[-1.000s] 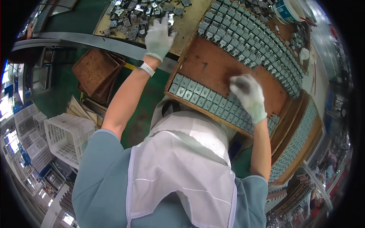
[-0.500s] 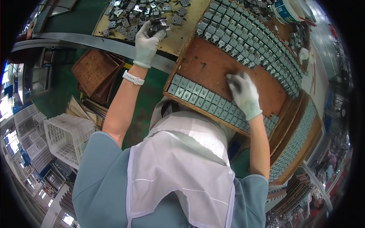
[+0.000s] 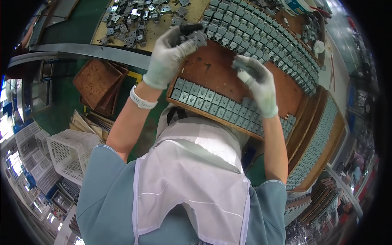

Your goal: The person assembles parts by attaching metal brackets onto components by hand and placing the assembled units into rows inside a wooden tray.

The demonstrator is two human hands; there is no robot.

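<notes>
My left hand [image 3: 169, 57], in a white glove with dark fingertips, is closed on a small silver metal bracket [image 3: 199, 38] above the tray's left edge. My right hand [image 3: 261, 83], gloved the same way, pinches a small grey metal part [image 3: 240, 64] over the bare middle of the wooden tray [image 3: 204, 67]. Below it, neat rows of grey metal parts [image 3: 220, 102] line the tray's near edge. More rows of similar parts [image 3: 253, 34] fill the tray's far side. A heap of loose metal brackets [image 3: 134, 18] lies on the board beyond my left hand.
Stacked trays [image 3: 314, 143] filled with parts stand at the right. A white bucket [image 3: 296, 6] sits at the far right. To the left are brown wooden trays [image 3: 98, 83], a white plastic crate [image 3: 73, 153] and a metal rail [image 3: 98, 55].
My left hand has come away from the heap, moving right and nearer with the bracket. My right hand has risen slightly from the tray floor, and a grey part now shows in its fingers.
</notes>
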